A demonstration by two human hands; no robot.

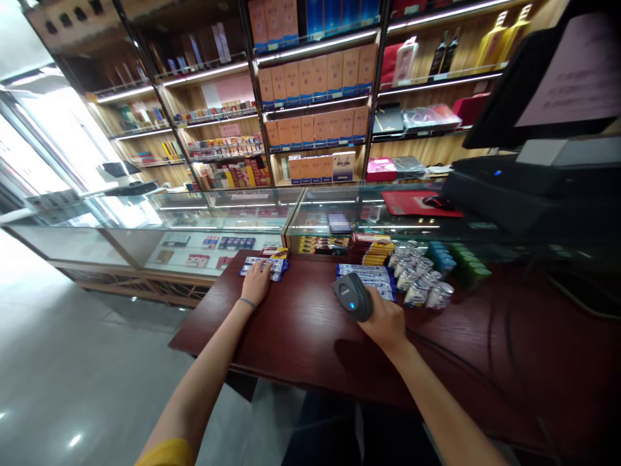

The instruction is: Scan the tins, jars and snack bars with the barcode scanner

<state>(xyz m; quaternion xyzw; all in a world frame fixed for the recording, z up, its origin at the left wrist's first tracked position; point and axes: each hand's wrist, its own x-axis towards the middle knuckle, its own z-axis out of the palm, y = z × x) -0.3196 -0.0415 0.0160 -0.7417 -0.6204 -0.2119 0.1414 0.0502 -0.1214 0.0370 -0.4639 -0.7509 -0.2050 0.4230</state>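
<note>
In the head view my right hand [387, 320] is wrapped round the grip of a dark grey barcode scanner [350, 294], which shows a small blue light. It is held above the dark red wooden desk [301, 310]. At the desk's far left, my left hand [257, 281] lies with its fingers stretched out on a small group of blue-and-white packets [278, 266]; part of them is hidden beneath it. A second row of blue-and-white packets [371, 277] lies just beyond the scanner.
Yellow-and-brown packs [373, 249], several cans [421, 277], blue boxes [440, 259] and green boxes [468, 265] stand along the desk's back. A monitor [543, 84] rises at right. A glass display counter [204, 239] and stocked shelves [315, 97] lie behind. The scanner's cable [451, 353] crosses the desk.
</note>
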